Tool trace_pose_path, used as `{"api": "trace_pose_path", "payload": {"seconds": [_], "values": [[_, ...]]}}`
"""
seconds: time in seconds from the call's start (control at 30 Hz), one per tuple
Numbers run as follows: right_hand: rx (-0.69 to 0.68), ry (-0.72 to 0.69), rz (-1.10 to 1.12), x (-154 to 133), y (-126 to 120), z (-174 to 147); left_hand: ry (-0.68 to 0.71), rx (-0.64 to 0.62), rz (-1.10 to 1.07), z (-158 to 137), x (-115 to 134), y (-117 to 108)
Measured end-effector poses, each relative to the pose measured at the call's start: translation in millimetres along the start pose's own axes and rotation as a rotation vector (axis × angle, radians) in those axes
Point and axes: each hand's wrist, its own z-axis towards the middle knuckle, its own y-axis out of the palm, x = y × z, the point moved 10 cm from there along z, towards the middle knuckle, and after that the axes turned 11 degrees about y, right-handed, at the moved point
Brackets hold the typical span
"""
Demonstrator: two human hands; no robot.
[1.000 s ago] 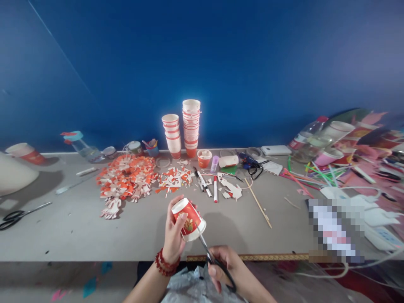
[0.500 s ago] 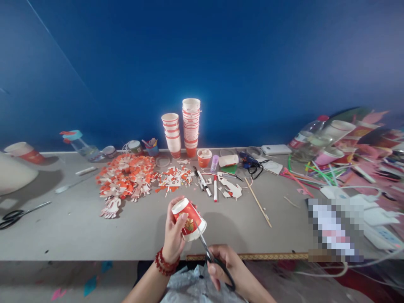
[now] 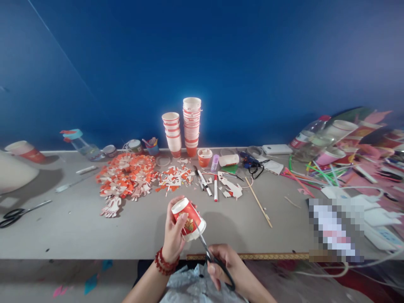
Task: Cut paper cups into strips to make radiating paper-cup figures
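Blue wall fills the upper frame above a grey surface. At lower centre, the left hand grips a red cup, the right hand scissors touching it; little has just changed, cutting seemingly paused.

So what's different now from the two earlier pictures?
Nothing visibly, beyond a slight shift of the camera view. Nothing was taken hold of or let go: the left hand still holds the red paper cup, the right hand the scissors, blades at the cup.
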Motion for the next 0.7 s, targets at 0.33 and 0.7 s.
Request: {"api": "trace_pose_path", "payload": {"seconds": [0.33,0.7], "values": [[0.014,0.021,-0.01,9,-2,1,-0.01,0.006,0.041,-1,-1,-1],[0.082,-0.014,-0.025,13,-8,4,-0.008,-0.007,-0.044,-1,0,3]]}}
